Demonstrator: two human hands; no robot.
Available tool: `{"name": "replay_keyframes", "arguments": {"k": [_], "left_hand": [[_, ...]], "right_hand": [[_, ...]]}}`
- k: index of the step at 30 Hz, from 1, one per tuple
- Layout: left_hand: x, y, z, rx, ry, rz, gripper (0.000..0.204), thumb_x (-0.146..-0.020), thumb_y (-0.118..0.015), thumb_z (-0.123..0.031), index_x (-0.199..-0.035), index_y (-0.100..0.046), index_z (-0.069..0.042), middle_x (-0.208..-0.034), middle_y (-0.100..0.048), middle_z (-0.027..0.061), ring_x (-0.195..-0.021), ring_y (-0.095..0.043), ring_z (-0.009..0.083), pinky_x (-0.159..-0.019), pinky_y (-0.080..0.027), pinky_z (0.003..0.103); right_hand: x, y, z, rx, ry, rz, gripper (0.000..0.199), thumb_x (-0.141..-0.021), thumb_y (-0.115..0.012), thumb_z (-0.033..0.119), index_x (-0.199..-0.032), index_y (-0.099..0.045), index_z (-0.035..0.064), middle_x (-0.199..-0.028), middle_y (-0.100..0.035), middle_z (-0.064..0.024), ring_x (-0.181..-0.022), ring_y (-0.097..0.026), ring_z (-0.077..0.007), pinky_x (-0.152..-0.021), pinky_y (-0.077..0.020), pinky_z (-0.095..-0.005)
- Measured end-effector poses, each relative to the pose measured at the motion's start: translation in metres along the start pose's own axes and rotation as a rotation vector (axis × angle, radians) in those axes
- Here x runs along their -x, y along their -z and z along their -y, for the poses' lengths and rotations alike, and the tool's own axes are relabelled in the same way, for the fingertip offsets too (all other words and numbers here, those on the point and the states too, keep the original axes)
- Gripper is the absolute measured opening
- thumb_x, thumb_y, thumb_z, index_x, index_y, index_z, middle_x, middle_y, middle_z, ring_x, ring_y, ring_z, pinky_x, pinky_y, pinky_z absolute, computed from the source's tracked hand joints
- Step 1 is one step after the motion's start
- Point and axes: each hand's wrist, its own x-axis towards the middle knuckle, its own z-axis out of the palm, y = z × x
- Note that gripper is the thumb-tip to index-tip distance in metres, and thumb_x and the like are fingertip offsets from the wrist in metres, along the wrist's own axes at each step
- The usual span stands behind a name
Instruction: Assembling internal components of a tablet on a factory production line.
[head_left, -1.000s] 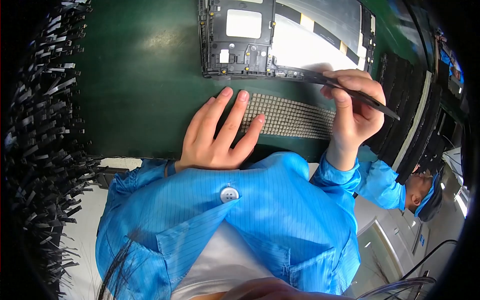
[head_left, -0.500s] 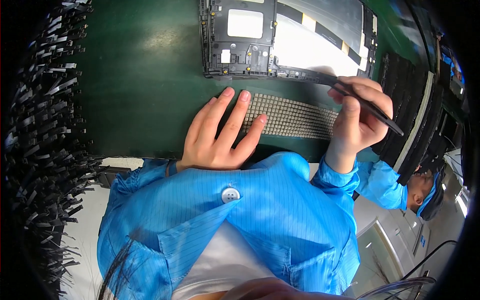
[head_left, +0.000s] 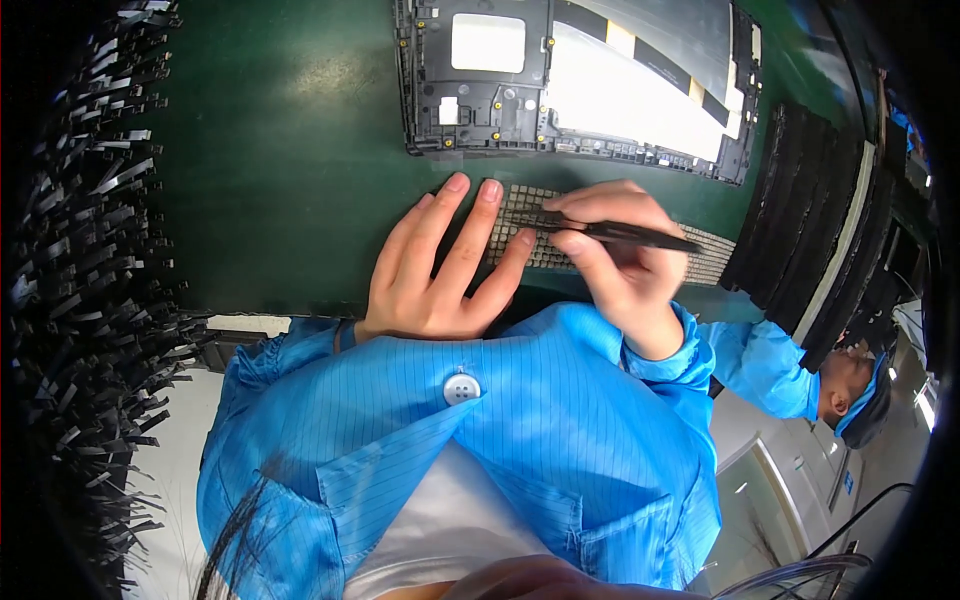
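My right hand (head_left: 635, 255) pinches black tweezers (head_left: 625, 233). Their tips point left and reach over a sheet of small grey-beige square pads (head_left: 712, 262), close to my left fingers; whether a pad is between the tips I cannot tell. Fingers spread, my left hand (head_left: 440, 265) lies flat on the green mat, its thumb and index finger at the sheet's left end. Just beyond both hands sits a black plastic frame (head_left: 475, 95) with yellow-ringed screw holes and a shiny silver-white panel (head_left: 610, 95).
A dense heap of black strips (head_left: 90, 300) lines the left side of the green work mat (head_left: 270, 180). Stacked black padded strips (head_left: 795, 210) stand at the right. Beyond them, a person in blue (head_left: 765, 370) is at work.
My right hand has swung left and nearer, taking the tweezers from the near edge of the black frame to the pad sheet. My left hand has stayed in place.
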Motion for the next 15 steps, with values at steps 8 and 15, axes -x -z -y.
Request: {"name": "replay_keyframes", "arguments": {"k": [8, 15], "left_hand": [[-0.001, 0.003, -0.003, 0.0, 0.016, 0.033, 0.017, -0.084, -0.063, -0.019, -0.1, -0.068, -0.017, -0.118, -0.062, 0.0134, -0.111, -0.058, 0.0325, -0.084, -0.053, 0.039], [-0.001, 0.003, -0.002, -0.016, 0.007, 0.037, 0.016, -0.084, -0.061, -0.017, -0.099, -0.068, -0.017, -0.118, -0.063, 0.0131, -0.111, -0.058, 0.0329, -0.083, -0.053, 0.04]], "right_hand": [[0.007, -0.012, -0.001, -0.146, -0.199, -0.123, 0.024, -0.077, -0.074, 0.002, -0.098, -0.063, -0.0018, -0.088, -0.066, -0.0128, -0.077, -0.065, -0.0212, -0.067, -0.0525, -0.0297], [0.002, -0.014, -0.001, 0.011, -0.113, -0.113, 0.017, -0.076, -0.073, -0.001, -0.09, -0.065, -0.0012, -0.085, -0.065, -0.0123, -0.075, -0.065, -0.0229, -0.066, -0.053, -0.0308]]}}
